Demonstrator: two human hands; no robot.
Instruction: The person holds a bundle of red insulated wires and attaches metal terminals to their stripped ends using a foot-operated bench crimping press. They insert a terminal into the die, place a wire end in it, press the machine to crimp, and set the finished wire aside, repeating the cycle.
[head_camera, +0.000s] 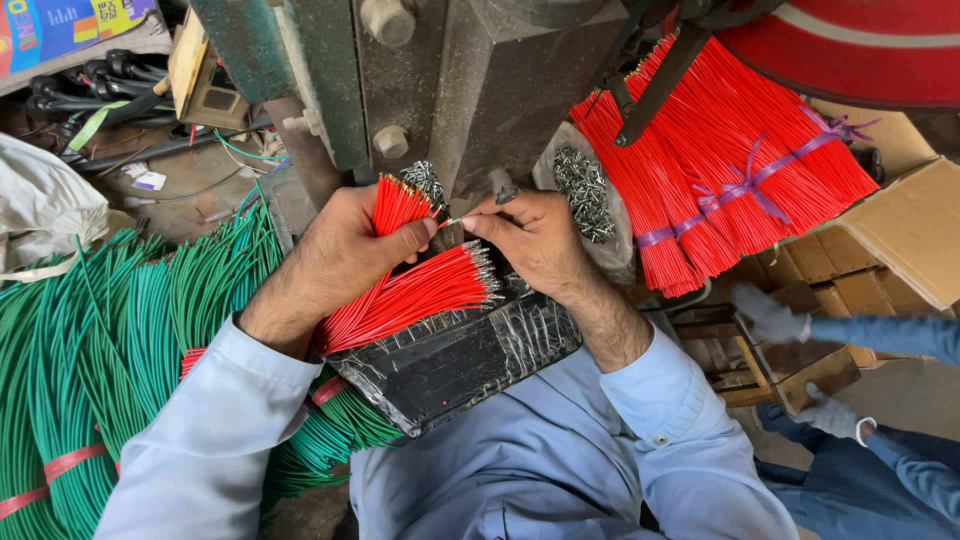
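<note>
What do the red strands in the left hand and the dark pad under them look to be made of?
Red strands: apparently plastic-insulated wire, matte sleeves with shiny metal tips. Dark pad: core hidden, wrapped in glossy black tape or film, judging by its creases and glare. The left hand grips the strands.

Small workshop, wire-terminal work by the look of it. A heavy, worn metal press (480, 90) with bolts and chipped green paint stood at centre. Bundles of cut red wires (740, 160), tied with purple bands, hung at the right; coils of green wire (90, 370) bound with red tape were heaped at the left. A bag of small metal terminals (585, 190) sat beside the press. Cardboard boxes (900, 230), black cables (90, 80) and a dusty, cluttered floor completed it. A second person's gloved hand (768, 315) worked near the boxes.
</note>
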